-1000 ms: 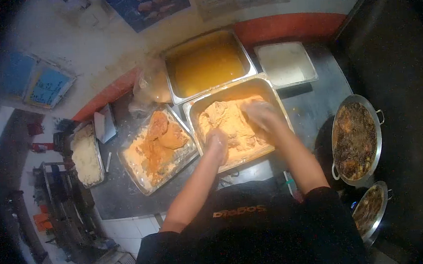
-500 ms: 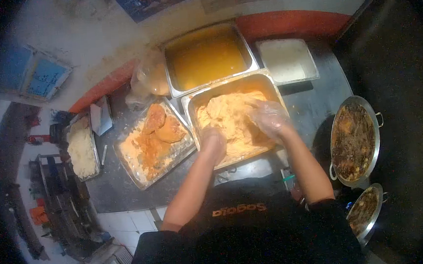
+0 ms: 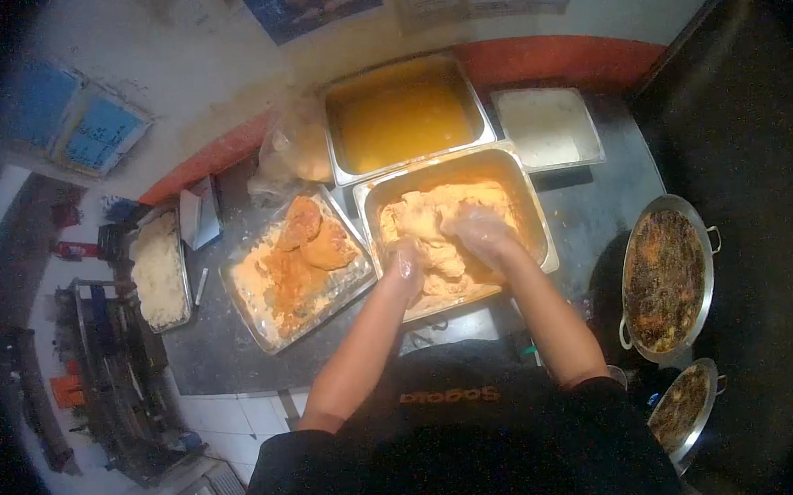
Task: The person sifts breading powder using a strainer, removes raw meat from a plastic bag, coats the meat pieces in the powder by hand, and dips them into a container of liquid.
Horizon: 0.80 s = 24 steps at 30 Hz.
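Both my hands are inside a deep metal pan (image 3: 545, 228) full of pale orange breading flour (image 3: 494, 195), wearing clear plastic gloves. My left hand (image 3: 407, 267) is at the near left side, fingers curled against a lumpy, flour-coated piece of chicken (image 3: 442, 261). From the right, my right hand (image 3: 486, 234) closes its fingers on the coated mass near the middle; its fingertips are partly buried. Left of the pan, a metal tray (image 3: 265, 339) bears loose flour, orange-red seasoning and several coated pieces (image 3: 327, 245).
Behind stands a pan of yellow-orange liquid (image 3: 396, 114); right of it, a pan with white contents (image 3: 549, 126). A plastic bag (image 3: 285, 159) sits back left. Farther left are a tray of pale flour (image 3: 159, 269) and a white-handled utensil (image 3: 201, 286). Two round frying pans (image 3: 663, 275) (image 3: 684, 411) stand right.
My right hand has moved left and inward, its fingers closing from a spread pose. My left hand stays near the left side. The flour between them is heaped differently, and the camera view has shifted slightly.
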Motion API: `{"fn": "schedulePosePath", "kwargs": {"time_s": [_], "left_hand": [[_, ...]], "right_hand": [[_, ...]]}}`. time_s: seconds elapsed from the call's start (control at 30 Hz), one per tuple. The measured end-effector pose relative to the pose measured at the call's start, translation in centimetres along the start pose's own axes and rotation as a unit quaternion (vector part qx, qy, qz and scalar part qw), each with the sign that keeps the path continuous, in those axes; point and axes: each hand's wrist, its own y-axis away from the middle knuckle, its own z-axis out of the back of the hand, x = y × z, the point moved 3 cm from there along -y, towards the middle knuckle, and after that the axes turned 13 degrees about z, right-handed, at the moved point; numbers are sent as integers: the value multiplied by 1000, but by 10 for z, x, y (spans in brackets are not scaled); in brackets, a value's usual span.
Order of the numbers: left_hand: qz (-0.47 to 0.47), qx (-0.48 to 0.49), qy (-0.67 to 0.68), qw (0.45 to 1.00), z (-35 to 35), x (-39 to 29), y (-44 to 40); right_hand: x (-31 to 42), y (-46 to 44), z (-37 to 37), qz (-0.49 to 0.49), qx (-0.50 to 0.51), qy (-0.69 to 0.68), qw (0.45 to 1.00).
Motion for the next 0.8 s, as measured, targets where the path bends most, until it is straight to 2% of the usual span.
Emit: {"fn": "schedulePosePath", "kwargs": {"time_s": [0.03,0.07,0.1,0.17,0.23,0.33,0.37,0.43,0.47,0.53,0.57,0.6,0.67,0.7,0.77,0.8], "left_hand": [[7,44,53,998,-1,3,13],[-2,52,74,996,0,3,20],[-8,49,86,995,0,2,27],[-23,25,121,992,-4,3,37],[-36,-32,204,978,-7,6,40],[-81,-28,197,977,7,9,-16],[-82,-28,196,977,3,5,-29],[-110,-201,268,936,2,0,-44],[-107,-240,276,925,2,-4,-48],[-81,-184,257,945,2,-4,-53],[-71,-144,247,956,2,-3,-54],[-64,-107,236,964,1,-3,-55],[-54,-56,183,980,-4,-5,-44],[-51,-42,130,989,-9,-8,-34],[-41,-29,22,999,-14,-12,-12],[-34,-23,-18,999,-15,-14,0]], "right_hand": [[4,0,-2,-14,-36,-146,989],[6,-2,3,-18,-34,-146,989],[8,-6,12,-4,-1,-53,999],[77,12,37,47,-24,202,978],[56,-10,42,41,-34,233,971],[-6,-60,31,17,-4,269,963],[-19,-71,16,-26,-3,197,980],[-35,-84,-10,32,-88,199,975],[-21,-76,-11,34,-92,198,975],[-7,-61,-17,28,-27,17,999],[-16,-73,-23,175,7,80,981],[-20,-79,-22,175,7,81,981],[18,-62,-14,159,97,305,934],[32,-52,-7,155,99,305,934],[46,-33,7,137,-9,260,956],[35,-29,12,132,-9,261,956]]}}
